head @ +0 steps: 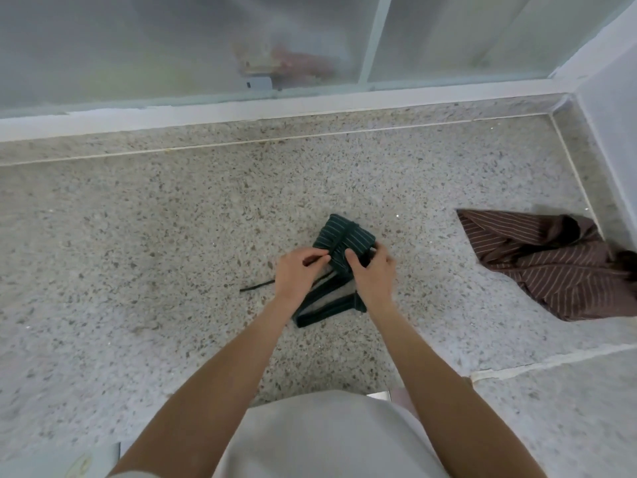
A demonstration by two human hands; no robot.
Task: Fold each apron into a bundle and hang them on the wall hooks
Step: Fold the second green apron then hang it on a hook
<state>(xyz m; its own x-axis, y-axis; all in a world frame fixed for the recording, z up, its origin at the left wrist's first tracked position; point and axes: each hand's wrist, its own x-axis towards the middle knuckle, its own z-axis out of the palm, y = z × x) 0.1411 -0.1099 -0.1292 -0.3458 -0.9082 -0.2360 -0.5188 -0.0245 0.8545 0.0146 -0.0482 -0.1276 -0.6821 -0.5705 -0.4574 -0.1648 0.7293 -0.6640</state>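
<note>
Both hands [336, 270] apparently gripping green apron [341, 241]

Folded apron bundle [339, 241] lies on counter [138, 236], loose apron [551, 263] right.

Both hands [300, 270] gripping green apron bundle [341, 241], brown apron [551, 263] beside
</note>
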